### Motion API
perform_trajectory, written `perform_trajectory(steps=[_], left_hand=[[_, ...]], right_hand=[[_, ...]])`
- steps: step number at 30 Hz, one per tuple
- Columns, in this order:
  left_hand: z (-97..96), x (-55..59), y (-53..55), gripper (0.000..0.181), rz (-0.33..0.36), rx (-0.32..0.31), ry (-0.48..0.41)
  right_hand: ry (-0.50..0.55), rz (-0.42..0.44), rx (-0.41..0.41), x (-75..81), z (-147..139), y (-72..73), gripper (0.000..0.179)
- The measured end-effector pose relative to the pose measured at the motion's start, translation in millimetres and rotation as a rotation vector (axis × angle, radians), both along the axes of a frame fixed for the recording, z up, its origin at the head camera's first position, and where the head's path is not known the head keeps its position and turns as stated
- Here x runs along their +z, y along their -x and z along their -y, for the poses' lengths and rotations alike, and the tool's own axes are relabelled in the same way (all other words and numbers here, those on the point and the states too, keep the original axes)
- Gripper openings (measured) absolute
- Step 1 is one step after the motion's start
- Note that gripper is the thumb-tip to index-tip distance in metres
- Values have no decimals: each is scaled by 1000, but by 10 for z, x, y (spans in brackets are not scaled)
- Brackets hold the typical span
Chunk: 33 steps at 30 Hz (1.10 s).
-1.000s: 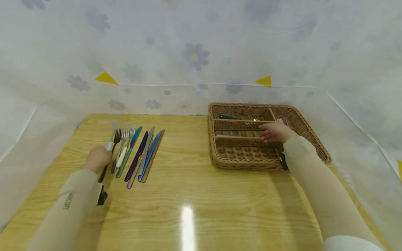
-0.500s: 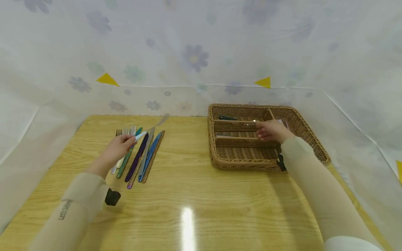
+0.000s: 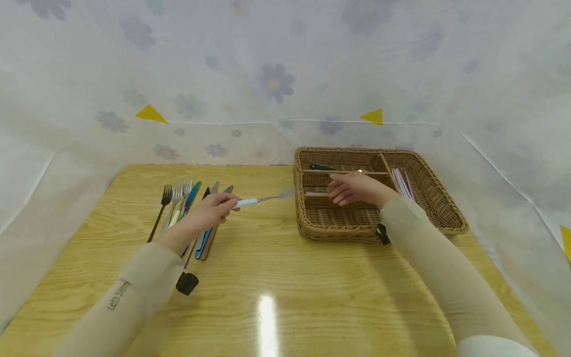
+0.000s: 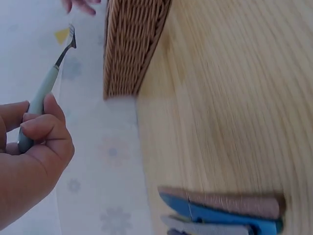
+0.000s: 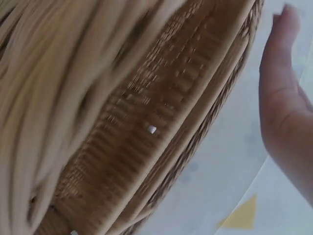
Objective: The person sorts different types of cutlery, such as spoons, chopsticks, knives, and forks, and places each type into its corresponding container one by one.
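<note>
My left hand (image 3: 213, 209) pinches a fork (image 3: 247, 203) by its pale blue handle, the tines pointing right toward the wicker basket (image 3: 343, 233). In the left wrist view, the thumb and fingers curl round the fork's handle (image 4: 44, 90). Over the basket's middle compartments hovers my right hand (image 3: 357, 188), its fingers loosely extended and nothing held. The right wrist view has this hand (image 5: 283, 93) at its right edge, apart from the blurred basket wall. A dark-handled utensil (image 3: 320, 167) lies in the back compartment; pink-and-white handles (image 3: 401, 183) stand in the right one.
Left of the basket, several forks, among them a black fork (image 3: 166, 196), lie in a row on the wooden table (image 3: 241, 287). Beside them are several table knives, including a blue knife (image 4: 225, 215) and a brown knife (image 4: 234, 200). A flowered cloth (image 3: 276, 59) hangs behind.
My left hand picked up the blue-handled fork at the row's left end and carried it rightward over the knives toward the basket. My right hand shifted slightly left above the basket.
</note>
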<state>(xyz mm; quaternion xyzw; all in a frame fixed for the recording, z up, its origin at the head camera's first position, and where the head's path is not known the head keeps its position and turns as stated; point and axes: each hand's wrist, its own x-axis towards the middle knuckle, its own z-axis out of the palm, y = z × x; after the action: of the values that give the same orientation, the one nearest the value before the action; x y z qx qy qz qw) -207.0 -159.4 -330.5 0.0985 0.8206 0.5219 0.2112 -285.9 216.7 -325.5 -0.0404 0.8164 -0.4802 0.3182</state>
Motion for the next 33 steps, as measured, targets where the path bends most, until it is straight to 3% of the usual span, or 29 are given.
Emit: perform_trajectory(steps=[6,15,21,26,30,33], left_hand=[[-253,-29,-35,35,-12,-1,24],[-407,-85,-23,34,-39,8,39],[-419,-101,-37,32,-54,2,51],[-214,-158,-29,36,-101,58,166],[132,-284,29,41,-114,142,292],[431,-360,49,45,-73,194,369]], right_hand=[[32,35,98,16,237,-86,51],[42,88,98,13,318,-136,39],[17,69,85,13,309,-134,38],[21,38,3,8,112,-56,41],[37,21,-74,13,-146,-6,40],[46,7,-142,32,-353,10,34]])
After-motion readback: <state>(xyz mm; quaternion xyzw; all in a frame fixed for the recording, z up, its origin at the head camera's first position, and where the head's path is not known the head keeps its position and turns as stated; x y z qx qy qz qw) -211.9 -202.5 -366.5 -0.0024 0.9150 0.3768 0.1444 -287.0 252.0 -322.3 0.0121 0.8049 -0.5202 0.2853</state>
